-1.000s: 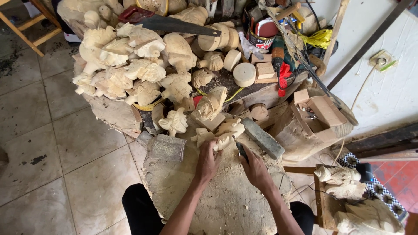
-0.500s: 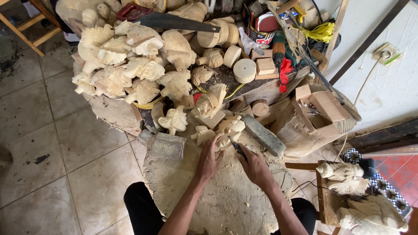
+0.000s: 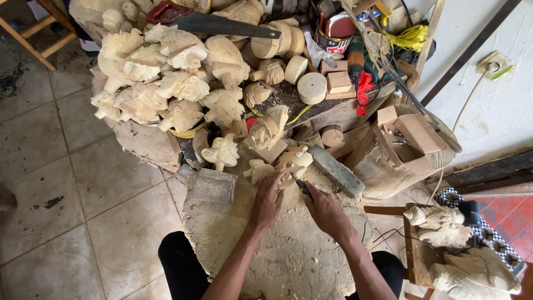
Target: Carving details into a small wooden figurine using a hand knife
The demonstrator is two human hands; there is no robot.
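The pale wooden carving [image 3: 293, 162] is partly covered by the left hand [image 3: 268, 197], whose fingers are wrapped round its lower part, so the lower part cannot be made out. It is held down on the dusty stump-like work block [image 3: 277, 250], near the block's far edge. A dark-handled carving tool [image 3: 301, 188] is gripped in the right hand [image 3: 325, 210]; its tip is set against the carving, and the cutting end is too small to be told. Both forearms are cut off by the lower edge of the view. Just right of the carving a long grey sharpening stone [image 3: 336, 170] is laid, and a grey block [image 3: 212, 185] lies to the left. Beyond, a heap of unfinished carvings [image 3: 166, 83] crowds the far side. Bare dusty surface is left nearer the person, and tiled floor [image 3: 72, 194] lies open on the left.
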